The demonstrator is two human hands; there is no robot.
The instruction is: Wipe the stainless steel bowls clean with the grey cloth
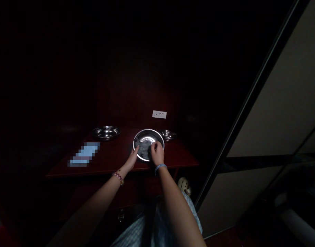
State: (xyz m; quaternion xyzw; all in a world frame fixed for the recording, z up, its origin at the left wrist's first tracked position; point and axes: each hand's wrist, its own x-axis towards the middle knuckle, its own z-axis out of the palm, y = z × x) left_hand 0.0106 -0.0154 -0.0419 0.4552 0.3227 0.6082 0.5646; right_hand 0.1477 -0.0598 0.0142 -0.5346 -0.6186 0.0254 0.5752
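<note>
A round stainless-steel bowl [148,131] with a bright rim is tilted toward me above the dark red desk. My left hand [132,158] grips the bowl's left rim, with its thumb over the edge and the other fingers hidden beneath. Inside the bowl lies a dark grey cloth [144,149], spread across its near side. My right hand [158,153] is closed at the bowl's right side, its fingertips pinching the cloth's edge. Dim light hides the fine detail of both grips.
Another metal bowl [106,131] stands at the left rear of the desk [113,161], and a smaller one [168,134] is behind on the right. A blurred-out light blue patch [84,153] lies at left. A white socket plate [159,114] is on the back wall.
</note>
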